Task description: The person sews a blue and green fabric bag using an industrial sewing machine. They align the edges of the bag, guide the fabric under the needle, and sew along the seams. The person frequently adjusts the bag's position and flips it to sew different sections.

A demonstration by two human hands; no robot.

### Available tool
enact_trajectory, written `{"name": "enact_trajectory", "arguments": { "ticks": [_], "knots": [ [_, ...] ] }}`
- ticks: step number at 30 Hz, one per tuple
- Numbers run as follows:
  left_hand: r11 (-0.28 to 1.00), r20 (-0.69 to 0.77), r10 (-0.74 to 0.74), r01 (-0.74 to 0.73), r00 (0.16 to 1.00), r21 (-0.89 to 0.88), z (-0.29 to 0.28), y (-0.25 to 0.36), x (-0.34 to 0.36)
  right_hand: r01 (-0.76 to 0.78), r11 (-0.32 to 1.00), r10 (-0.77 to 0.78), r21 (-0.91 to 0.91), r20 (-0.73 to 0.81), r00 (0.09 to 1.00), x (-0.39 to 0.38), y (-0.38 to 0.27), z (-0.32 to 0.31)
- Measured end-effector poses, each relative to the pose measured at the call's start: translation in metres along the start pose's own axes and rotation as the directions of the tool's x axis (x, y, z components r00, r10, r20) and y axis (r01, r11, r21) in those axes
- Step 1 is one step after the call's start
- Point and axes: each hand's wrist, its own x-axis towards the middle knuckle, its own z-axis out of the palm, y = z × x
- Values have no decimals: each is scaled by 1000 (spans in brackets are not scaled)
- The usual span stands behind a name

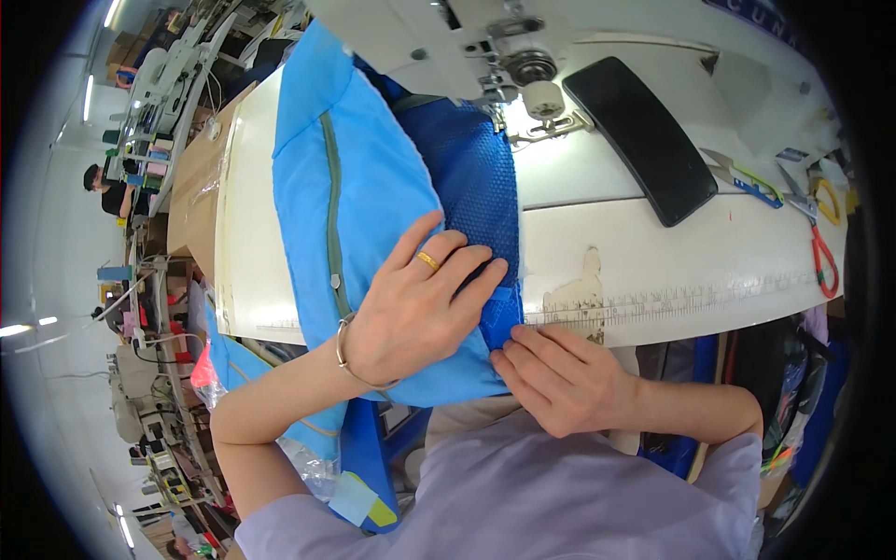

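While the left hand (411,308) lies spread on the blue cloth (378,168) and the right hand (569,378) pinches its border, across the tabletop (644,257)'s front edge, I'd keep layers flush, unstretched.

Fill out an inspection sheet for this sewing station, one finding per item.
Surface: pale worktop, ruler scale along the near edge, one worn patch.
Job's things: light-blue fabric with a grey-green zipper, beside dark-blue mesh.
Clutter: black phone-like slab; scissors with a red handle loop at the right.
Hands: left hand spread over the fabric and mesh; right hand with fingertips at the mesh's near end, grip unclear.
Cables: pale cable in the left background.
Surroundings: sewing machine head above the worktop; person in a dark cap, far left.
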Motion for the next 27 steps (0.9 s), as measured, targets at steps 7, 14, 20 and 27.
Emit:
{"name": "enact_trajectory", "arguments": {
  "ticks": [7, 14, 20, 27],
  "knots": [
    [994, -71, 53, -45, 996, 100, 8, 0, -4, 36, 999, -36, 7, 120, 992, 4, 3, -11],
    [974, -47, 167, -158, 985, 162, 11, -13, 3, 28, 999, -36, 40, 227, 973, 17, 18, -19],
    [965, -48, 233, -225, 971, 135, 23, -43, 22, 51, 997, -64, 57, 246, 967, 29, 45, -14],
    [941, -47, 286, -271, 957, 203, 26, -78, 51, 41, 998, -53, 52, 255, 965, 46, 76, -4]
  ]
}}
